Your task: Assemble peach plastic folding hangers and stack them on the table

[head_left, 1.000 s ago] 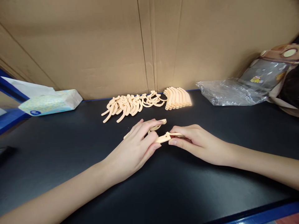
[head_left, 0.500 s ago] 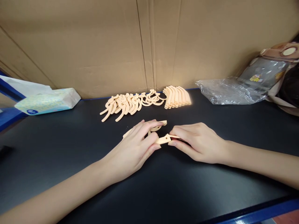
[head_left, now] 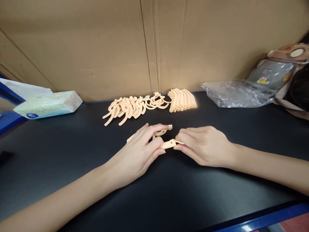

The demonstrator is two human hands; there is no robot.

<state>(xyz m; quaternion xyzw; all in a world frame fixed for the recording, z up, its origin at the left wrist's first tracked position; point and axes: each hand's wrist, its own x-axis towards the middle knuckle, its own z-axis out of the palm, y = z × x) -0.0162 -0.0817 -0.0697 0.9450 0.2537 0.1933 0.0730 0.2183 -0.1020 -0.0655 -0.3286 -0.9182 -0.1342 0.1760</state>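
Note:
My left hand (head_left: 141, 148) is closed around a beige plastic hanger part (head_left: 168, 144), whose end with a small round hole sticks out to the right. Under its fingers a curved hook-like piece (head_left: 161, 132) of the same plastic shows, its tip beneath the forefinger. Another beige end (head_left: 130, 138) peeks out left of the knuckles. My right hand (head_left: 205, 145) pinches a thin beige strip (head_left: 179, 141) that meets the holed end; its far portion is hidden in the fingers. Whether the two parts are joined I cannot tell.
Behind the hands lie a pile of curved hanger parts (head_left: 125, 109), several loose hooks (head_left: 156, 101) and a stack of hanger arms (head_left: 182, 100). A tissue pack (head_left: 49, 104) is at left. A clear plastic bag (head_left: 234, 95) and a bottle (head_left: 271, 74) are at right.
My right hand has rolled slightly, its fingers curled more over the thin strip. My left hand keeps its place and grip. The piles are unchanged.

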